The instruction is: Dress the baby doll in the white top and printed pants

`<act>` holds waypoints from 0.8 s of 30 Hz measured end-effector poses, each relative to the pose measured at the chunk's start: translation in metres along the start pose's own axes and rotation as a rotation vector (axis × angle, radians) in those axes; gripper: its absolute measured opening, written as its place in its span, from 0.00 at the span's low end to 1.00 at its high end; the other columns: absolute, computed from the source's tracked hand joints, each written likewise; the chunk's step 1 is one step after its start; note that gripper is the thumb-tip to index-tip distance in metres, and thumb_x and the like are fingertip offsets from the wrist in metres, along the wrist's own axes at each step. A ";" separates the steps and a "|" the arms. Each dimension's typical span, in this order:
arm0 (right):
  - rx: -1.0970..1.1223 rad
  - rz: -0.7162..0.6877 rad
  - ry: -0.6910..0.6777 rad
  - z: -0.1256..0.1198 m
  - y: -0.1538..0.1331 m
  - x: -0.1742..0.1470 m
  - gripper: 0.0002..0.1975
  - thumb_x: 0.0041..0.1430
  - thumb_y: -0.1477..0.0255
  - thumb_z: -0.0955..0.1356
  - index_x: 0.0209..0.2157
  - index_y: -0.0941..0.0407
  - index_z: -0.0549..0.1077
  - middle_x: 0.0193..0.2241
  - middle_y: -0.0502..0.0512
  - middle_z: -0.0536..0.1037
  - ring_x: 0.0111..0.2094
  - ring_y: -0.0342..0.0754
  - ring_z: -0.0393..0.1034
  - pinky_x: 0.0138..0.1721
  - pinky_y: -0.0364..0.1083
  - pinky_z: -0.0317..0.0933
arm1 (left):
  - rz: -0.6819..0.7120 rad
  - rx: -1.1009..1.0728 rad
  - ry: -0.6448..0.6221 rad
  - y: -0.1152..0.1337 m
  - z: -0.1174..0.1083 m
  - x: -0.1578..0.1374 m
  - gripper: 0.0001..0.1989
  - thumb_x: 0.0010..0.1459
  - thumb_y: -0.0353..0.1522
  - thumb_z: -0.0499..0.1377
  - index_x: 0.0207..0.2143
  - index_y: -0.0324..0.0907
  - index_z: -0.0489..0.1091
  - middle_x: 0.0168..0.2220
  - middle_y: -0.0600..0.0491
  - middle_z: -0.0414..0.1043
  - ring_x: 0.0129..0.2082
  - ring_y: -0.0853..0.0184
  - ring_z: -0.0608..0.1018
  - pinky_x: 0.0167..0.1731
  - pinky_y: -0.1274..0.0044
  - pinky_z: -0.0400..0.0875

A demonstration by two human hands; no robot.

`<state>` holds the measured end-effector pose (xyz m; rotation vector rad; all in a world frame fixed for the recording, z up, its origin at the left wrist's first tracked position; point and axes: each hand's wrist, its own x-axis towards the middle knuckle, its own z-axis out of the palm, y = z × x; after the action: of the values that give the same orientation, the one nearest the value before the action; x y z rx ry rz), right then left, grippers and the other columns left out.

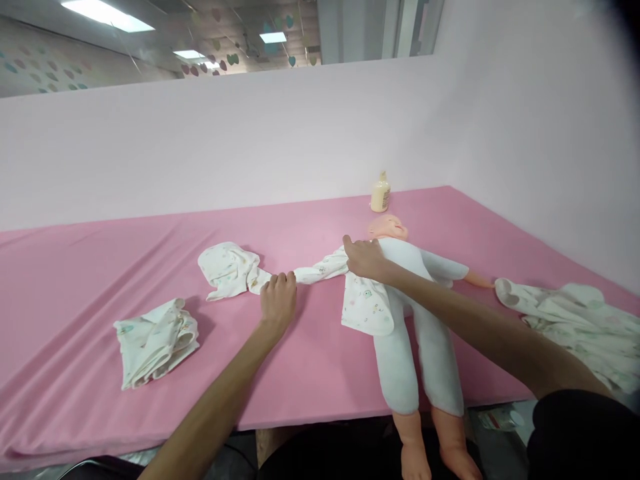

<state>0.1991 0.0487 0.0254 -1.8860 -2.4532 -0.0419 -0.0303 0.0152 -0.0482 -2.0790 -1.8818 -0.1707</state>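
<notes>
Gripping printed garment, both hands curled.

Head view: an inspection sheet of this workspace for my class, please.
Surface: pink sheet, creased left.
Job's things: doll, feet past front edge; printed cloth partly over it.
Clutter: bottle beyond doll's head; bundled cloth left, pale cloth right.
Left hand: closed on printed cloth.
Right hand: on that cloth at doll's shoulder, grip partly hidden.
Cables: thin dark line below sheet, possibly a cable.
Surroundings: white partition, ceiling lights beyond.
</notes>
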 end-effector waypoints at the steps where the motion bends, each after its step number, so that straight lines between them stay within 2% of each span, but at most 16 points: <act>1: 0.009 0.002 -0.001 0.000 0.001 0.000 0.23 0.56 0.81 0.61 0.55 0.62 0.59 0.41 0.70 0.78 0.46 0.65 0.73 0.47 0.60 0.59 | 0.000 0.007 0.009 -0.001 0.001 0.003 0.17 0.64 0.23 0.43 0.44 0.36 0.70 0.38 0.41 0.72 0.43 0.53 0.74 0.39 0.69 0.63; 8: 0.111 -0.013 0.013 -0.005 0.011 -0.001 0.19 0.57 0.76 0.62 0.52 0.60 0.63 0.41 0.65 0.78 0.43 0.62 0.74 0.43 0.54 0.61 | 0.168 0.114 -0.068 -0.006 0.003 0.015 0.19 0.58 0.19 0.47 0.43 0.35 0.74 0.44 0.39 0.71 0.48 0.51 0.71 0.45 0.66 0.64; 10: 0.180 -0.036 0.077 -0.006 0.014 -0.011 0.19 0.59 0.72 0.64 0.52 0.59 0.64 0.45 0.65 0.77 0.45 0.61 0.73 0.44 0.54 0.62 | 0.142 0.080 -0.089 -0.011 -0.002 0.009 0.19 0.60 0.22 0.47 0.47 0.35 0.73 0.47 0.39 0.71 0.49 0.51 0.71 0.46 0.65 0.64; 12: 0.291 -0.056 0.202 -0.007 0.024 -0.027 0.19 0.61 0.67 0.64 0.53 0.58 0.66 0.48 0.63 0.75 0.48 0.59 0.71 0.45 0.53 0.62 | 0.107 0.015 -0.132 -0.019 -0.008 0.001 0.19 0.63 0.26 0.47 0.51 0.35 0.71 0.49 0.39 0.71 0.50 0.49 0.71 0.49 0.63 0.64; 15: 0.445 -0.018 0.417 -0.005 0.064 -0.064 0.18 0.65 0.63 0.63 0.52 0.55 0.69 0.49 0.60 0.76 0.50 0.55 0.70 0.47 0.50 0.63 | 0.086 -0.147 -0.145 -0.025 -0.022 -0.008 0.21 0.65 0.30 0.45 0.56 0.34 0.68 0.54 0.39 0.69 0.54 0.49 0.69 0.54 0.60 0.63; 17: 0.429 0.158 0.464 -0.001 0.105 -0.091 0.18 0.64 0.61 0.63 0.49 0.56 0.72 0.48 0.60 0.77 0.49 0.56 0.70 0.48 0.52 0.63 | 0.102 -0.324 -0.122 -0.019 -0.036 -0.009 0.22 0.67 0.33 0.45 0.58 0.36 0.65 0.56 0.42 0.68 0.57 0.52 0.68 0.57 0.61 0.62; 19: 0.359 0.343 0.404 0.006 0.151 -0.117 0.22 0.61 0.59 0.64 0.51 0.58 0.72 0.50 0.63 0.76 0.51 0.59 0.69 0.50 0.54 0.63 | 0.131 -0.508 -0.110 -0.001 -0.054 -0.005 0.21 0.67 0.38 0.46 0.57 0.39 0.67 0.57 0.46 0.69 0.58 0.55 0.67 0.57 0.64 0.62; 20: 0.346 0.392 0.309 0.009 0.172 -0.128 0.26 0.59 0.57 0.65 0.53 0.59 0.71 0.52 0.65 0.75 0.52 0.61 0.69 0.49 0.54 0.63 | 0.153 -0.580 -0.109 0.012 -0.064 -0.002 0.20 0.67 0.39 0.46 0.55 0.42 0.67 0.56 0.48 0.69 0.58 0.56 0.68 0.57 0.65 0.63; 22: 0.329 0.437 0.109 0.016 0.204 -0.145 0.31 0.56 0.55 0.67 0.56 0.58 0.70 0.54 0.65 0.74 0.52 0.62 0.70 0.48 0.54 0.64 | 0.221 -0.665 -0.090 0.044 -0.085 0.009 0.19 0.68 0.41 0.47 0.52 0.43 0.69 0.54 0.49 0.71 0.57 0.57 0.69 0.56 0.65 0.64; 24: 0.334 0.412 -0.031 0.024 0.219 -0.154 0.29 0.54 0.55 0.69 0.54 0.55 0.71 0.52 0.62 0.76 0.49 0.61 0.72 0.46 0.53 0.64 | 0.351 -0.706 -0.064 0.083 -0.104 0.022 0.18 0.68 0.39 0.47 0.51 0.43 0.70 0.53 0.50 0.71 0.55 0.59 0.69 0.56 0.66 0.64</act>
<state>0.4497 -0.0421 -0.0081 -2.1866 -1.8858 0.3866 0.0680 -0.0036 0.0426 -2.8561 -1.5870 -0.7827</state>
